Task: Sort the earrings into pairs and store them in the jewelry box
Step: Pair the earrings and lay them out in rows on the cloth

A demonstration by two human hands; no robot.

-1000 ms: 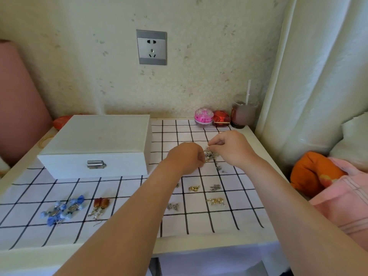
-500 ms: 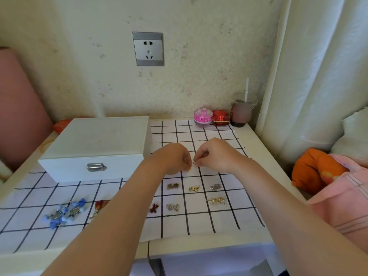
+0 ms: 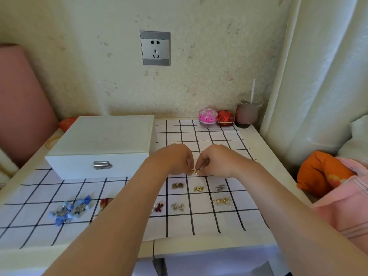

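Left hand (image 3: 175, 160) and right hand (image 3: 217, 162) meet mid-tabletop, fingertips pinching tiny gold earrings (image 3: 194, 171) between them, right of the closed jewelry box (image 3: 99, 140). Featherlight, slippery, probably bendable: best held by the sturdier body.

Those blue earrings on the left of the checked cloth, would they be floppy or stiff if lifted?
The blue earrings look like soft fabric bows around metal ovals, so they would probably dangle and flop. They seem small, so likely light. Lying flat and splayed, they look unlikely to roll.
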